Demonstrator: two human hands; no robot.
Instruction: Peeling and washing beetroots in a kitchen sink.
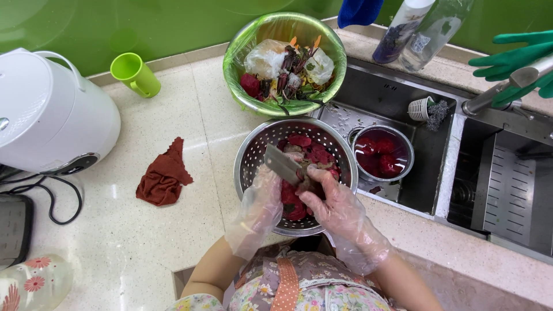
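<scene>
A: What's lying around you, biggest things first?

B: You're standing at a pale speckled tabletop, with a steel double sink sitting to your right. A white rice cooker is resting at the far left, its black cord trailing beside it. Beyond your hands, a bowl lined with a green plastic bag is holding vegetable scraps and crumpled wrappers.

A: And right in front of me?

B: A perforated steel colander is sitting at the tabletop's edge, just beside the sink, and it's holding red meat pieces. In the sink, a small steel bowl is holding red liquid with more pieces in it.

A: What are my hands doing?

B: Both are wearing thin clear gloves. Your left hand is closing its fingers around the handle of a cleaver, the blade angling over the colander. Your right hand is pressing down on a meat piece inside the colander, fingers curling over it.

A: Anything smaller?

B: A crumpled rust-red cloth is lying on the tabletop left of the colander, a lime-green mug is standing near the wall, and green rubber gloves are hanging over the faucet.
</scene>
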